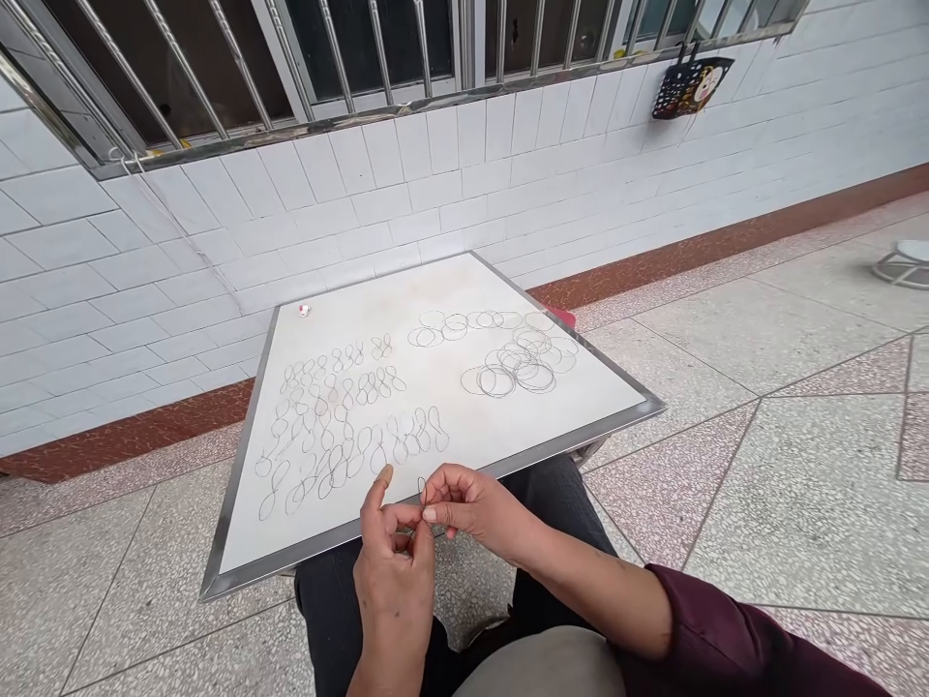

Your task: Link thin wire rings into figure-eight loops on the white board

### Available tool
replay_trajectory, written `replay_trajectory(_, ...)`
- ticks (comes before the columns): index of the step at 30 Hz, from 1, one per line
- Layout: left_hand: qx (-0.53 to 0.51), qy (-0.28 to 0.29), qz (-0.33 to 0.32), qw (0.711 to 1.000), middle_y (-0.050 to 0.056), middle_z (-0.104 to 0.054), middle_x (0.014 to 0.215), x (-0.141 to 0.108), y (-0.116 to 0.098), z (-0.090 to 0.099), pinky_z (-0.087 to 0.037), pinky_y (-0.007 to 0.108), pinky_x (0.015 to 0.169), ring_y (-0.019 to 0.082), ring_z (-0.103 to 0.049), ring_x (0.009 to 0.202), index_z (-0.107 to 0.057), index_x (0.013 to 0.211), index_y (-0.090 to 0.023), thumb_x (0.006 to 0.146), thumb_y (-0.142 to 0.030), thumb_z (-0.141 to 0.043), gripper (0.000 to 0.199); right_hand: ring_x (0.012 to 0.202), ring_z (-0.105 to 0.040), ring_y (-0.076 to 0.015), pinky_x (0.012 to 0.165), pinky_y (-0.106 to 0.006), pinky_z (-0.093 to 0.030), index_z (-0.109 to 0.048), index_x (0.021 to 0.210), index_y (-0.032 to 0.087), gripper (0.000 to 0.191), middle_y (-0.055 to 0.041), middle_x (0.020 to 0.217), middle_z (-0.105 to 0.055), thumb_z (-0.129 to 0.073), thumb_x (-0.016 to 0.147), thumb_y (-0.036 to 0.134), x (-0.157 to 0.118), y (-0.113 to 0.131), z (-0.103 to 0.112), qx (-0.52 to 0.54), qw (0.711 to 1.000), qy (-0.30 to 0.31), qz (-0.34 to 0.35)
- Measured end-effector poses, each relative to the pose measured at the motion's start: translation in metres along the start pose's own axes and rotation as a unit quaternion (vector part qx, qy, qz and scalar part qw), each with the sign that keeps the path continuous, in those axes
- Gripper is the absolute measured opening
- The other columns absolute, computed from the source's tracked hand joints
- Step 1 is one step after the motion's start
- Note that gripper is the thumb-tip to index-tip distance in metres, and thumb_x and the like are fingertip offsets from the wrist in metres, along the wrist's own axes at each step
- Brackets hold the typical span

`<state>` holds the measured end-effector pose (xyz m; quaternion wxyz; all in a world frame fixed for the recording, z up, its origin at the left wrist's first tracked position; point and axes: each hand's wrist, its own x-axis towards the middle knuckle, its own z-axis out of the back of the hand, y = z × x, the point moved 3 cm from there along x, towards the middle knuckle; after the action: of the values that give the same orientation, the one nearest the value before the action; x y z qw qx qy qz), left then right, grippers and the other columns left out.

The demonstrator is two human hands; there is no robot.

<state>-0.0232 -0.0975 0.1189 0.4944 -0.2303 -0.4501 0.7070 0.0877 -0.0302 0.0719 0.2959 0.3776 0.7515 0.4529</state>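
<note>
head view: over the near edge of the table point(348, 310), the left hand point(396, 557) and right hand point(475, 503) pinch a thin dark loop point(423, 489) between fingertips, partly closed (its lower part is hidden by fingers); twisted loops point(348, 426) lie on the table's left, round loops point(515, 366) on its right

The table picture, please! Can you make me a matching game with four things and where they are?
1. Bag
2. Dark loop
3. Round rings
4. Twisted loops

A. Mostly on the left of the table
B. Pinched between left hand and right hand
C. Hanging by the window bars
D. Mostly on the right of the table

Right pairs: 1-C, 2-B, 3-D, 4-A
</note>
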Motion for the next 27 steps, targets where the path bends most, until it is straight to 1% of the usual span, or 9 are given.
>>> replay_trajectory(6, -0.001, 0.004, -0.021, 1.0, -0.003, -0.068, 0.074, -0.001, 0.003, 0.001, -0.047, 0.031, 0.056, 0.016, -0.057, 0.05, -0.042, 0.143, -0.025, 0.086, -0.051, -0.058, 0.065, 0.059, -0.05, -0.0081, 0.056, -0.023, -0.041, -0.061, 0.078, 0.017, 0.039, 0.0037, 0.069, -0.059, -0.084, 0.065, 0.046, -0.003, 0.002, -0.004, -0.004, 1.0, -0.005, 0.003)
replay_trajectory(8, 0.009, 0.002, -0.038, 0.999, -0.002, -0.068, 0.074, -0.001, 0.007, -0.001, -0.048, 0.031, 0.057, 0.017, -0.059, 0.052, -0.043, 0.143, -0.025, 0.087, -0.049, -0.056, 0.061, 0.058, -0.048, -0.0076, 0.056, -0.023, -0.04, -0.06, 0.076, 0.017, 0.039, 0.0044, 0.066, -0.058, -0.085, 0.066, 0.045, -0.005, 0.003, -0.006, 0.005, 1.0, -0.014, 0.008)
replay_trajectory(11, 0.05, -0.012, -0.072, 0.996, -0.001, -0.069, 0.076, -0.002, 0.015, -0.006, -0.049, 0.031, 0.06, 0.018, -0.063, 0.059, -0.045, 0.141, -0.023, 0.091, -0.04, -0.052, 0.054, 0.055, -0.046, -0.0068, 0.054, -0.022, -0.038, -0.057, 0.073, 0.017, 0.041, 0.0056, 0.063, -0.056, -0.086, 0.063, 0.045, -0.005, 0.001, -0.008, 0.034, 0.999, -0.036, 0.006)
replay_trajectory(14, 0.1, -0.033, -0.105, 0.989, 0.003, -0.07, 0.081, -0.002, 0.02, -0.011, -0.05, 0.033, 0.067, 0.021, -0.067, 0.071, -0.049, 0.138, -0.019, 0.091, -0.032, -0.05, 0.049, 0.051, -0.045, -0.0064, 0.051, -0.021, -0.036, -0.056, 0.072, 0.018, 0.043, 0.0067, 0.06, -0.054, -0.087, 0.061, 0.044, -0.002, -0.007, -0.008, 0.067, 0.995, -0.065, -0.028)
replay_trajectory(15, 0.102, -0.033, -0.103, 0.989, 0.004, -0.07, 0.081, -0.002, 0.021, -0.012, -0.05, 0.033, 0.067, 0.021, -0.067, 0.073, -0.049, 0.137, -0.018, 0.09, -0.032, -0.05, 0.049, 0.051, -0.045, -0.0066, 0.051, -0.021, -0.036, -0.056, 0.072, 0.018, 0.043, 0.0068, 0.059, -0.053, -0.088, 0.06, 0.044, -0.001, -0.009, -0.007, 0.077, 0.993, -0.071, -0.048)
replay_trajectory(17, 0.068, -0.023, -0.066, 0.995, 0.002, -0.069, 0.079, 0.0, 0.022, -0.011, -0.049, 0.033, 0.064, 0.021, -0.065, 0.067, -0.045, 0.14, -0.019, 0.089, -0.035, -0.053, 0.055, 0.054, -0.048, -0.0072, 0.053, -0.021, -0.037, -0.058, 0.074, 0.017, 0.042, 0.0062, 0.06, -0.055, -0.088, 0.06, 0.041, 0.001, -0.012, -0.004, 0.092, 0.99, -0.066, -0.088)
replay_trajectory(20, -0.038, 0.003, 0.01, 0.999, -0.002, -0.068, 0.075, 0.004, 0.023, -0.005, -0.048, 0.031, 0.062, 0.018, -0.06, 0.058, -0.036, 0.147, -0.023, 0.084, -0.043, -0.061, 0.071, 0.062, -0.052, -0.0075, 0.057, -0.02, -0.038, -0.065, 0.082, 0.016, 0.038, 0.0029, 0.07, -0.061, -0.089, 0.062, 0.037, 0.0, -0.006, 0.0, 0.093, 0.989, -0.006, -0.116)
replay_trajectory(23, -0.127, 0.03, 0.049, 0.99, -0.004, -0.065, 0.069, 0.007, 0.023, 0.001, -0.046, 0.029, 0.063, 0.016, -0.057, 0.06, -0.036, 0.147, -0.024, 0.078, -0.044, -0.068, 0.078, 0.064, -0.052, -0.0065, 0.058, -0.02, -0.037, -0.07, 0.09, 0.016, 0.037, 0.0009, 0.079, -0.064, -0.09, 0.061, 0.03, -0.001, 0.0, 0.005, 0.073, 0.991, 0.047, -0.102)
replay_trajectory(27, -0.174, 0.059, 0.064, 0.981, -0.006, -0.061, 0.066, 0.006, 0.023, 0.002, -0.043, 0.025, 0.058, 0.015, -0.052, 0.058, -0.035, 0.147, -0.025, 0.077, -0.042, -0.07, 0.08, 0.066, -0.053, -0.0076, 0.059, -0.021, -0.036, -0.073, 0.095, 0.018, 0.038, -0.0006, 0.086, -0.066, -0.089, 0.063, 0.029, -0.001, -0.002, 0.007, 0.063, 0.995, 0.044, -0.07)
